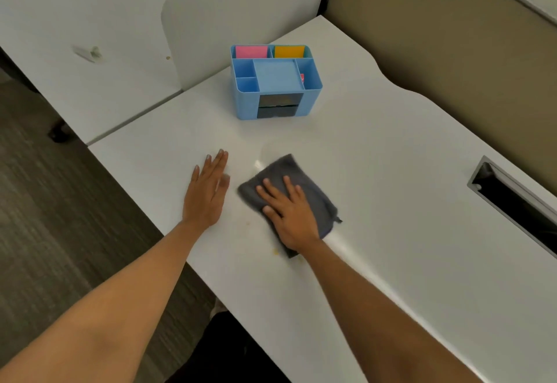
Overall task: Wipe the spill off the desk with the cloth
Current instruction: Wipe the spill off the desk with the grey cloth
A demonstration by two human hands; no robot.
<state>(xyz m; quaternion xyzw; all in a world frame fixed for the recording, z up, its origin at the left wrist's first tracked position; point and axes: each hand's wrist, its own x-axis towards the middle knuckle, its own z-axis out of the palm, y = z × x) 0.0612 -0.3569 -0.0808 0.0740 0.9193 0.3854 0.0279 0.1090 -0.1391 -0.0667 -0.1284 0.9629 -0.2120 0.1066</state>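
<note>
While the right hand (291,210) presses the cloth (289,171) flat, fingers spread, wiping is underway; next, sweep near-left over yellow specks (275,251). Left hand (208,192) rests spread on the counter (391,171).

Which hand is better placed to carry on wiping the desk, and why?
The right hand: it lies flat on the grey cloth. The left hand rests bare on the desk beside it.

One white laminate desk (376,153). One dark grey folded microfibre cloth (304,177), near front edge. Two bare hands: left hand (208,192), right hand (289,210). One light blue plastic desk organiser (275,81), toward back edge. Two sticky-note pads in it: one pink pad (251,51), one orange pad (289,51). One rectangular cable slot (512,201), near right edge.
</note>
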